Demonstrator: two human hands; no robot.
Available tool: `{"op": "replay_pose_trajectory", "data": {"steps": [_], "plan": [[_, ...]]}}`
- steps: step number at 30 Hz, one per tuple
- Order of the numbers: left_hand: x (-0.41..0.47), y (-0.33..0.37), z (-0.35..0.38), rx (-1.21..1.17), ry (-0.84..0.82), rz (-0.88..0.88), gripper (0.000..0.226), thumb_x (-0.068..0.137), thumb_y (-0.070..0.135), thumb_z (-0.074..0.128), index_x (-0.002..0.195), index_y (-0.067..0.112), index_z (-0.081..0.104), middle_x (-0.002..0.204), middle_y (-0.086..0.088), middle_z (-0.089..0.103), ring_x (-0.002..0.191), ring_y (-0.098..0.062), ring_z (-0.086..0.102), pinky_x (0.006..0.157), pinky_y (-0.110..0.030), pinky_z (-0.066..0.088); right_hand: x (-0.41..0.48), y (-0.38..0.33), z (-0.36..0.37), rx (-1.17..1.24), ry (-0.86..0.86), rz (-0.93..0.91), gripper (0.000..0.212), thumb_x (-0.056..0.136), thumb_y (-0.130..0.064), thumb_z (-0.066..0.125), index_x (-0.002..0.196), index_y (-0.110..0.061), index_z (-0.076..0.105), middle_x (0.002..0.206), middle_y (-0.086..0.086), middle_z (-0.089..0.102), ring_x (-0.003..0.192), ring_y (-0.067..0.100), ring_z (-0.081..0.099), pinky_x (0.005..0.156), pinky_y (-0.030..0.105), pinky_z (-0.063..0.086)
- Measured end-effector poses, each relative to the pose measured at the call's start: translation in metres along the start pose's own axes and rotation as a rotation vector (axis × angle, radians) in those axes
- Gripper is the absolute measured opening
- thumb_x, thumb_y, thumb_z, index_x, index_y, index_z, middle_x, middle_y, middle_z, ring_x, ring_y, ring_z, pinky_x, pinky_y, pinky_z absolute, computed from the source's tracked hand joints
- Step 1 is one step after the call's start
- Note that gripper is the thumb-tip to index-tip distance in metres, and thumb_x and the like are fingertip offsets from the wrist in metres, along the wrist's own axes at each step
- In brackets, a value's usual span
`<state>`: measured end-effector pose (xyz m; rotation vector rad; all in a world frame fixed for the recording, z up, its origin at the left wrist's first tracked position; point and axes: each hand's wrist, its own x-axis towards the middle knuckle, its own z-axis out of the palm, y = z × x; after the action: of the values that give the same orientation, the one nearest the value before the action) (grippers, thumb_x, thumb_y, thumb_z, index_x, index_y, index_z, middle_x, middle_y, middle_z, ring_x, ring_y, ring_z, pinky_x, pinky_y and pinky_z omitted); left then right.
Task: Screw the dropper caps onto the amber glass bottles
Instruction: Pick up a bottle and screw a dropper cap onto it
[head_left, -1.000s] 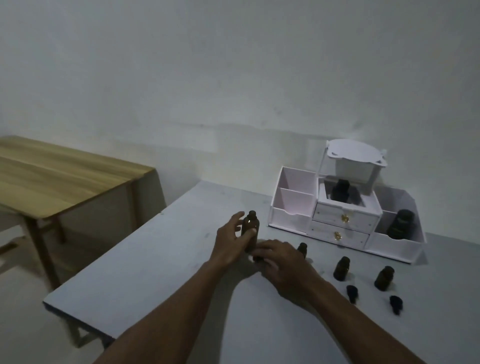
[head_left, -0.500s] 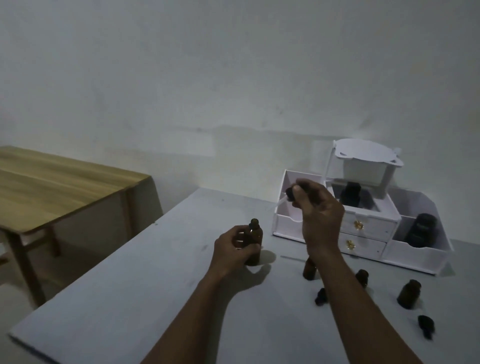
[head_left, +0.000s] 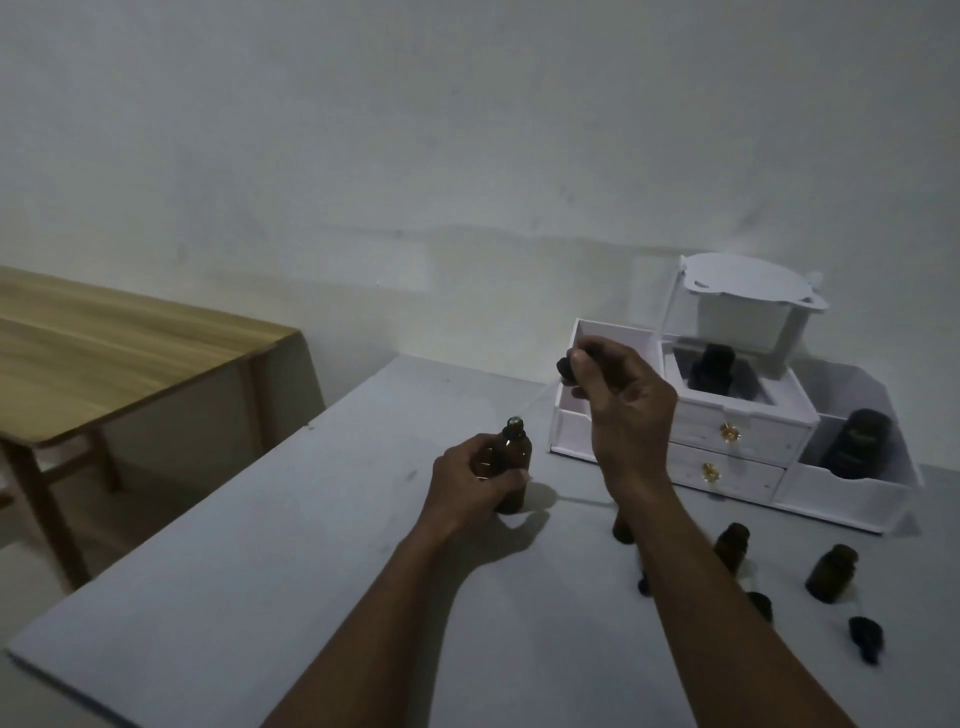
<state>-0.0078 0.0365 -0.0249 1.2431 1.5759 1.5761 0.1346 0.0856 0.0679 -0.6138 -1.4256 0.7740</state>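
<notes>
My left hand (head_left: 475, 480) grips an uncapped amber bottle (head_left: 513, 454) that stands upright on the grey table (head_left: 260, 561). My right hand (head_left: 621, 410) is raised up and to the right of it, pinching a black dropper cap (head_left: 565, 370) whose thin glass tube slants down toward the bottle's mouth. Three more open amber bottles (head_left: 831, 572) (head_left: 731, 545) (head_left: 623, 527) stand on the table at right. Loose black caps (head_left: 866, 638) (head_left: 760, 605) lie near them, one partly hidden by my right forearm.
A white desk organiser (head_left: 737, 436) with two small drawers stands at the back right, holding dark bottles (head_left: 854, 444) (head_left: 712, 366) in its compartments. A wooden table (head_left: 104, 353) stands to the left across a gap. The wall is close behind.
My right hand picked a dropper cap up off the table and raised it above the bottle. My left hand keeps its hold on the bottle. The view has shifted slightly.
</notes>
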Motion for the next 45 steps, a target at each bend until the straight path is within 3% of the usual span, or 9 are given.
{"op": "replay_pose_trajectory", "data": {"steps": [5,13,17,20,23,30,35,45], "plan": [[0.001,0.0,0.0,-0.003,0.013,0.0,0.034,0.079,0.016,0.081,0.103,0.034,0.065,0.095,0.016,0.066,0.087,0.004,0.06,0.071,-0.015,0.046,0.004,-0.002,-0.002,0.006,0.005,0.005,0.016,0.092,-0.018,0.067,0.108,-0.019,0.07,0.101,0.003,0.074,0.095,0.015,0.071,0.083,0.039,0.061],[0.001,0.002,0.002,0.018,0.001,-0.024,0.035,0.081,0.019,0.08,0.108,0.03,0.061,0.097,0.015,0.062,0.092,-0.008,0.057,0.089,-0.029,0.046,-0.001,0.001,0.013,-0.043,-0.055,0.026,0.016,0.091,-0.022,0.068,0.106,-0.025,0.071,0.093,-0.012,0.073,0.086,0.002,0.072,0.077,0.028,0.06],[0.001,0.003,0.002,0.055,-0.011,-0.022,0.031,0.083,0.023,0.078,0.109,0.029,0.063,0.1,0.015,0.063,0.094,-0.009,0.059,0.089,-0.026,0.046,-0.004,0.009,0.022,-0.127,-0.127,0.033,0.018,0.089,-0.025,0.071,0.106,-0.021,0.074,0.089,-0.014,0.074,0.084,0.001,0.071,0.073,0.015,0.055],[-0.002,0.004,0.002,0.025,-0.008,-0.037,0.031,0.079,0.027,0.079,0.108,0.024,0.07,0.103,0.01,0.071,0.097,-0.014,0.066,0.094,-0.036,0.054,-0.011,0.018,0.026,-0.223,-0.177,0.061,0.02,0.088,-0.027,0.071,0.107,-0.019,0.074,0.09,-0.011,0.074,0.082,-0.006,0.067,0.067,0.003,0.048],[-0.005,0.003,0.002,-0.011,-0.016,-0.041,0.033,0.07,0.031,0.08,0.102,0.026,0.073,0.098,0.003,0.074,0.094,-0.022,0.07,0.086,-0.048,0.06,-0.018,0.029,0.026,-0.282,-0.191,0.107,0.019,0.088,-0.026,0.071,0.106,-0.019,0.075,0.089,-0.015,0.07,0.078,-0.012,0.062,0.064,0.001,0.044],[-0.009,0.004,0.003,0.015,-0.022,-0.027,0.045,0.056,0.038,0.082,0.098,0.027,0.071,0.093,0.002,0.074,0.087,-0.025,0.071,0.073,-0.046,0.063,-0.026,0.036,0.03,-0.301,-0.17,0.116,0.019,0.086,-0.025,0.074,0.104,-0.019,0.076,0.087,-0.02,0.065,0.073,-0.011,0.061,0.068,0.003,0.043],[-0.006,0.003,0.003,0.029,-0.013,-0.059,0.039,0.064,0.032,0.085,0.101,0.027,0.071,0.094,0.002,0.074,0.088,-0.025,0.071,0.074,-0.047,0.063,-0.026,0.036,0.034,-0.297,-0.129,0.104,0.017,0.084,-0.021,0.076,0.101,-0.017,0.078,0.083,-0.021,0.065,0.066,-0.017,0.06,0.063,-0.002,0.043],[-0.008,0.004,0.004,0.031,-0.022,-0.058,0.043,0.06,0.038,0.083,0.099,0.026,0.07,0.094,0.001,0.073,0.09,-0.027,0.07,0.076,-0.05,0.062,-0.025,0.032,0.035,-0.241,-0.108,0.12,0.009,0.084,-0.011,0.075,0.092,-0.011,0.078,0.068,-0.026,0.06,0.065,-0.021,0.059,0.06,-0.003,0.042]]}}
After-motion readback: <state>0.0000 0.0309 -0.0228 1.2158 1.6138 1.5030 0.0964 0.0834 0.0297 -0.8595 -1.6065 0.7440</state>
